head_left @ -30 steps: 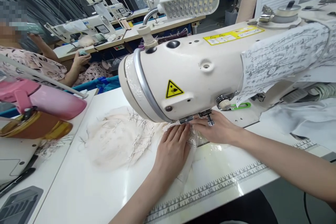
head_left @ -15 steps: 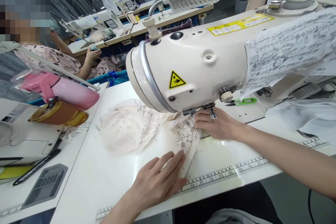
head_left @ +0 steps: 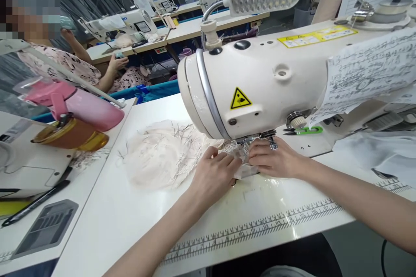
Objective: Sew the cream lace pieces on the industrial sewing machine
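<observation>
A sewing machine (head_left: 260,82) stands over the white table, its head hiding the needle area. Under it lies pale lace fabric (head_left: 242,152), bunched between my hands. My left hand (head_left: 216,171) has its fingers curled down on the lace at the near left of the machine head. At the right of the lace, my right hand (head_left: 274,158) has its fingers closed on the fabric edge beside the presser area; its fingertips are partly hidden. A sheer cream piece (head_left: 156,153) with loose dark thread ends spreads out to the left.
Green thread snips (head_left: 305,130) lie behind my right hand. White fabric (head_left: 373,151) rests at the right. A pink bottle (head_left: 91,108) and an amber cup (head_left: 74,134) stand at the left. A ruler strip (head_left: 260,227) runs along the front edge. Another person (head_left: 65,65) sits beyond.
My left hand has moved forward and right from the near end of the lace, its fingers curling in. The lace is now gathered closer under the machine head. The view has shifted slightly.
</observation>
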`<state>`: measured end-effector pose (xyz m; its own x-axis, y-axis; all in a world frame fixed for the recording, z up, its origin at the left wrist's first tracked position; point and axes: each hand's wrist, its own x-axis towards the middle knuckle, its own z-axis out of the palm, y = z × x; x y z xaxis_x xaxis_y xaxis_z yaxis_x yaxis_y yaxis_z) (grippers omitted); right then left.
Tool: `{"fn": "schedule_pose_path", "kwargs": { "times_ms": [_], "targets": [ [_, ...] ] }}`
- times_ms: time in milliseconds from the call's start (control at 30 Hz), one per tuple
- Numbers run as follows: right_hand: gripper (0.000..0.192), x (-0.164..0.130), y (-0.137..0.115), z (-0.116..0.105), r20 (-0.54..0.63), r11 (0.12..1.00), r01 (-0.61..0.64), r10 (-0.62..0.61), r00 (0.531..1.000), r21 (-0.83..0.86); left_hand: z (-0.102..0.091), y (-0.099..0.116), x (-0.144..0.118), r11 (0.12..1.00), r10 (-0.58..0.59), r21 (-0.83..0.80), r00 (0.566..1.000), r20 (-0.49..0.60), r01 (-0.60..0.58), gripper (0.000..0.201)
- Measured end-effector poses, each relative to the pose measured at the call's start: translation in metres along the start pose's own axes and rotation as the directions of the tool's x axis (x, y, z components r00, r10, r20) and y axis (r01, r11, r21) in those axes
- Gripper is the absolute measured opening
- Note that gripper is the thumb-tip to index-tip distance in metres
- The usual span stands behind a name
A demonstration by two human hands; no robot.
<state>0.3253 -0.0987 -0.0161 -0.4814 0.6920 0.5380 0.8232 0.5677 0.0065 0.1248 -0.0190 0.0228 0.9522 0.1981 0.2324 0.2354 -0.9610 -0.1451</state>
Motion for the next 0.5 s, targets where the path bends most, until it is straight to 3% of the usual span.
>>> {"fn": "schedule_pose_path", "kwargs": {
  "times_ms": [100,167,333,500],
  "targets": [
    [0.018,0.001,0.0,0.001,-0.043,1.0,-0.013,0.014,0.999,0.009,0.012,-0.001,0.001,0.994,0.085,0.074,0.986,-0.145,-0.075,0.027],
    [0.018,0.002,-0.001,0.0,-0.025,1.0,-0.012,0.013,1.0,0.005,0.016,-0.002,-0.001,0.992,0.12,0.058,0.977,-0.176,-0.111,0.027],
    [0.021,0.004,-0.003,-0.004,-0.027,0.999,-0.017,0.016,1.0,-0.04,0.022,-0.004,-0.007,0.997,0.07,-0.026,0.995,-0.067,-0.072,0.03],
    [0.024,0.006,-0.004,-0.004,-0.045,0.999,-0.005,0.004,0.999,-0.038,0.027,-0.004,-0.012,0.999,0.039,-0.023,0.998,-0.058,-0.04,0.038]
  ]
}}
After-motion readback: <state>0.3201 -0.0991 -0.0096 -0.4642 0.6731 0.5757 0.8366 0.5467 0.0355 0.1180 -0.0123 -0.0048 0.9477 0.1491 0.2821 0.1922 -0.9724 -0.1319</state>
